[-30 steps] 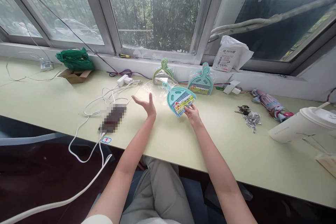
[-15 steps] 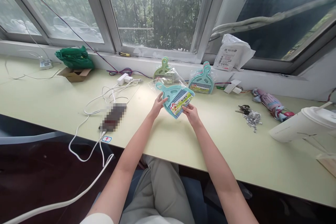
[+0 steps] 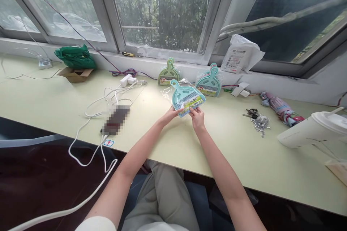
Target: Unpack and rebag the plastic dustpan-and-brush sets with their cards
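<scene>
The left hand (image 3: 168, 116) and right hand (image 3: 198, 118) pinch the turquoise dustpan (image 3: 189, 96) by its near edge, so slick wrapper (image 3: 167, 93) beyond them might slide, dropping it.

Head camera looks forward, down over the table (image 3: 244, 144).

From my remote seat I see a plain white sleeve (image 3: 96, 223) on the left arm (image 3: 135, 157), which is bare from there to the left hand (image 3: 168, 116). The right arm (image 3: 222, 169) and right hand (image 3: 198, 120) look bare too. The trousers (image 3: 165, 198) are loose, creased and grey-green. A white patch (image 3: 159, 227) below, mostly cut off, is probably shirt.
</scene>
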`<state>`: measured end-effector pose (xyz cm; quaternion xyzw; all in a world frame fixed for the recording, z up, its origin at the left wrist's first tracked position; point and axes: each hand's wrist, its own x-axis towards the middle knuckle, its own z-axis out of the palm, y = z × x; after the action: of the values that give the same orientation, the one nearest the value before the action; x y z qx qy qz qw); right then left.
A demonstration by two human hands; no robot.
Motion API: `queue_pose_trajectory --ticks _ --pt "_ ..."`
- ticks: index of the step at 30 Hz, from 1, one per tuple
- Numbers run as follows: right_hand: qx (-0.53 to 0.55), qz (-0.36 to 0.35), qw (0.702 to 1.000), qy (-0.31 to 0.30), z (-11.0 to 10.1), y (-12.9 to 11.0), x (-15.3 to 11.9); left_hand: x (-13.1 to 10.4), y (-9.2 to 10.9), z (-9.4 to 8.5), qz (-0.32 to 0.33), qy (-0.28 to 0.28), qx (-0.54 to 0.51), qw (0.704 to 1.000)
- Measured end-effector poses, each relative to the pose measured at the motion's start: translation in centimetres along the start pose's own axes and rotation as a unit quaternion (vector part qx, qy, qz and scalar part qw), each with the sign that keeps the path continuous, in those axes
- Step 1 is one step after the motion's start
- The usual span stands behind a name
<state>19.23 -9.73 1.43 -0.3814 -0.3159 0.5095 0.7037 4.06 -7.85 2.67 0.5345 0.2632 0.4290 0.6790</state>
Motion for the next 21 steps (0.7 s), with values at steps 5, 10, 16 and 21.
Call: queue_pose_trajectory --ticks 5,10,16,21 --pt "0.008 -0.021 0.999 0.03 0.1 -0.2 -0.1 0.2 -0.9 1.0 -0.009 0.009 -0.014 1.0" --pt "-0.002 -0.014 0.999 0.045 0.6 0.1 -0.6 0.5 -1.4 1.4 0.07 0.092 -0.015 0.993" --pt "-0.012 -0.01 0.998 0.056 1.1 0.2 -0.9 0.7 -1.8 1.2 0.092 0.142 -0.001 0.986" --pt "0.011 0.014 0.999 0.034 1.2 0.4 -0.8 0.7 -1.6 1.0 0.098 0.162 0.019 0.982"
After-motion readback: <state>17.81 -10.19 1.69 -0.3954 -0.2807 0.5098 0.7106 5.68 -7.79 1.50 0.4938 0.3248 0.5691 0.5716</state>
